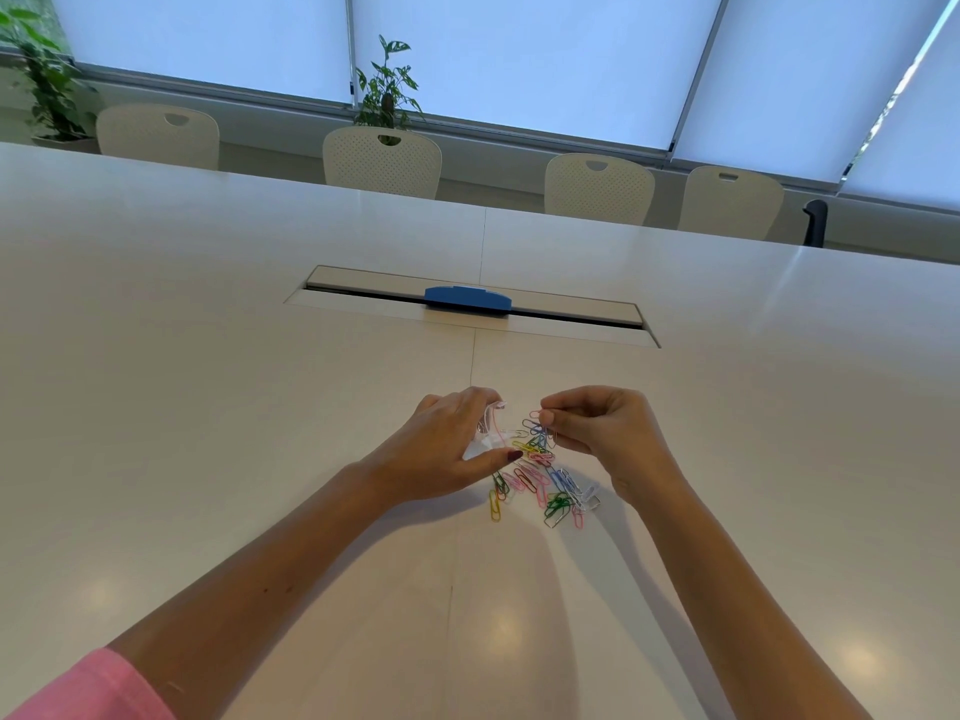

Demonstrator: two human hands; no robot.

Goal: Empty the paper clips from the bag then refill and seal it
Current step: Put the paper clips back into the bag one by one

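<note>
Coloured wire paper clips (540, 485), in pink, green, yellow, blue and white, lying in a loose tangled heap on the white table (208, 356), roughly midway across its width and well short of the far edge. Clear crumpled plastic bag (485, 433) sitting at the heap's left side, its mouth turned toward the clips. Left hand (449, 449) resting over the bag, fingers curled around it and thumb stretched toward the pile, gripping the plastic. Right hand (602, 433) hovering just above the heap's far end, thumb and fingertips pinched together on a few clips dangling beneath. Both hands close, nearly meeting over the clips, heap spreading toward the near edge between the two wrists.
</note>
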